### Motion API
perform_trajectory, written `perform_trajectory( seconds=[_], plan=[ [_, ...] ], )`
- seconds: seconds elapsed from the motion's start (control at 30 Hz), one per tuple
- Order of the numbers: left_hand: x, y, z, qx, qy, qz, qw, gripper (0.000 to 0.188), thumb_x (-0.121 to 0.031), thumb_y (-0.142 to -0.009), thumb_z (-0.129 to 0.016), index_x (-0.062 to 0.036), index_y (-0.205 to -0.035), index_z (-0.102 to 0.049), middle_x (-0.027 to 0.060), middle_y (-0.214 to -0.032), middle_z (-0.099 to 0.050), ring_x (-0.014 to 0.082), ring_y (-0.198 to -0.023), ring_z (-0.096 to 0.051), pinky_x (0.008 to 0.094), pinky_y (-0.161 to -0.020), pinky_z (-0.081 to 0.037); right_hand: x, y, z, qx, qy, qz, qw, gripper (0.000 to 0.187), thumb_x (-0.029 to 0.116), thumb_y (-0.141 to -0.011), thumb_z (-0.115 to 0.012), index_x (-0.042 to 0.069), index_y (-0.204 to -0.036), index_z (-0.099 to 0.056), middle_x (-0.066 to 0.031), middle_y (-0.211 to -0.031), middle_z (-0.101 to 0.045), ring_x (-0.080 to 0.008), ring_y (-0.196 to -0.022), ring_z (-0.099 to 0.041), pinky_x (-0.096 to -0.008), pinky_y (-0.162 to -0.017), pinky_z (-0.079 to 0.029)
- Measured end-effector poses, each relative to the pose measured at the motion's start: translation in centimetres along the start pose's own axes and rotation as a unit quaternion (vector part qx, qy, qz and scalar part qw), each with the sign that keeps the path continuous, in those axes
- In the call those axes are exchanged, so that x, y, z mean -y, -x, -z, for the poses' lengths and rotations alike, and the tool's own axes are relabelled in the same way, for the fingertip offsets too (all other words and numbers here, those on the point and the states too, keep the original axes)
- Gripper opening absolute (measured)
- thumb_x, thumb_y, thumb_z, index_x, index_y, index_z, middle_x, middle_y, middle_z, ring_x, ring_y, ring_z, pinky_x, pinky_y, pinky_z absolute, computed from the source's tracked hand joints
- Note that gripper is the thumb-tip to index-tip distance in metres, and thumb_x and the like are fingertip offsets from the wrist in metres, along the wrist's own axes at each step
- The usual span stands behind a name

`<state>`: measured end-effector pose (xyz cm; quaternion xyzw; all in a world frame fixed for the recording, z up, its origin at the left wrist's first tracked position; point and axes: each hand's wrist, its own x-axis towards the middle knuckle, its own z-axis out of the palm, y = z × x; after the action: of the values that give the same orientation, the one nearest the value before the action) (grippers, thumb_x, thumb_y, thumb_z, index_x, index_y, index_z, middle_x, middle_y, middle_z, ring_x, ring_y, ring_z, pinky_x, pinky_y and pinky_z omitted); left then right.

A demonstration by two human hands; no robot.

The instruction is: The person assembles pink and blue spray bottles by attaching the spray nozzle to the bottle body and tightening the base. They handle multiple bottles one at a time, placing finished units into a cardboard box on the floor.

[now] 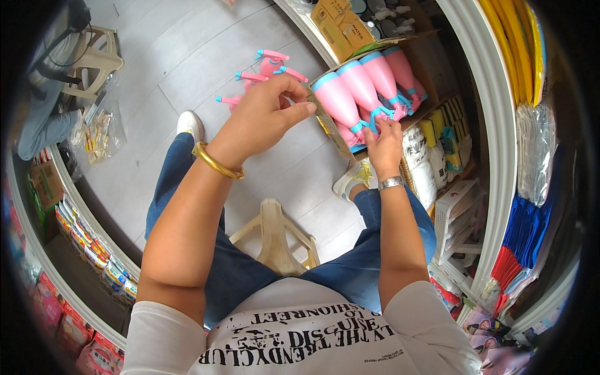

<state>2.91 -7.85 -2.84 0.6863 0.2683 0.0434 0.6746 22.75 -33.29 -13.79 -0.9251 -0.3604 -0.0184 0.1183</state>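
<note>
Pink spray bottles with light-blue bases and triggers lie side by side in a cardboard box at the upper right. My right hand reaches into the box's near side, its fingers closed around the blue and pink spray head of one bottle. My left hand hovers at the box's left edge, loosely curled with thumb and forefinger apart, and nothing shows between them. Beyond it, several more pink spray bottles stand on the floor, partly hidden by the hand.
Between my legs is a beige plastic stool. White-edged shelves curve along both sides, with packets on the left and yellow and blue bags on the right. At the upper left, another person's leg shows beside a clear bag.
</note>
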Motion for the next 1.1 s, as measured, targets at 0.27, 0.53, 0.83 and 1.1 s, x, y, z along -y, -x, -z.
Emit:
perform_trajectory(
  seconds=[0.27,0.53,0.83,1.1],
  plan=[
    [0.0,0.1,-0.1,-0.022,0.009,-0.026,0.999,0.014,-0.016,-0.093,-0.068,-0.0052,-0.101,-0.063,-0.0042,-0.083,-0.058,0.0031,-0.068,-0.049,0.0205,-0.053,-0.039,4.4,1.9,0.3,0.074,0.023,0.067,0.995,0.080,0.029,-0.070,-0.084,0.006,-0.137,-0.048,-0.0160,-0.143,-0.045,-0.0361,-0.132,-0.042,-0.0499,-0.108,-0.034],
    [-0.5,0.0,2.6,-0.244,0.153,-0.093,0.953,0.015,-0.007,-0.093,-0.063,-0.0012,-0.108,-0.063,0.0045,-0.102,-0.067,0.0079,-0.088,-0.059,0.0242,-0.083,-0.047,5.1,0.3,-2.9,0.063,0.078,0.071,0.992,0.090,0.026,-0.071,-0.082,0.003,-0.145,-0.036,-0.0153,-0.150,-0.039,-0.0325,-0.139,-0.036,-0.0523,-0.112,-0.028],
    [-0.1,1.6,5.1,-0.345,0.254,-0.141,0.892,0.021,-0.004,-0.092,-0.061,0.0031,-0.112,-0.060,0.0093,-0.106,-0.066,0.0116,-0.091,-0.060,0.0252,-0.084,-0.050,11.1,-2.1,-3.2,-0.009,-0.084,0.167,0.982,0.072,0.015,-0.077,-0.077,-0.003,-0.136,-0.041,-0.0218,-0.142,-0.044,-0.0399,-0.132,-0.043,-0.0500,-0.110,-0.035],
    [0.0,2.0,6.1,-0.338,0.269,-0.139,0.891,0.021,-0.002,-0.093,-0.059,0.0016,-0.113,-0.060,0.0113,-0.109,-0.067,0.0129,-0.086,-0.061,0.0276,-0.083,-0.050,17.3,-9.1,-13.7,0.128,-0.102,0.096,0.982,0.052,0.003,-0.089,-0.054,-0.006,-0.137,-0.040,-0.0306,-0.143,-0.039,-0.0454,-0.132,-0.042,-0.0484,-0.110,-0.037]
  ],
)
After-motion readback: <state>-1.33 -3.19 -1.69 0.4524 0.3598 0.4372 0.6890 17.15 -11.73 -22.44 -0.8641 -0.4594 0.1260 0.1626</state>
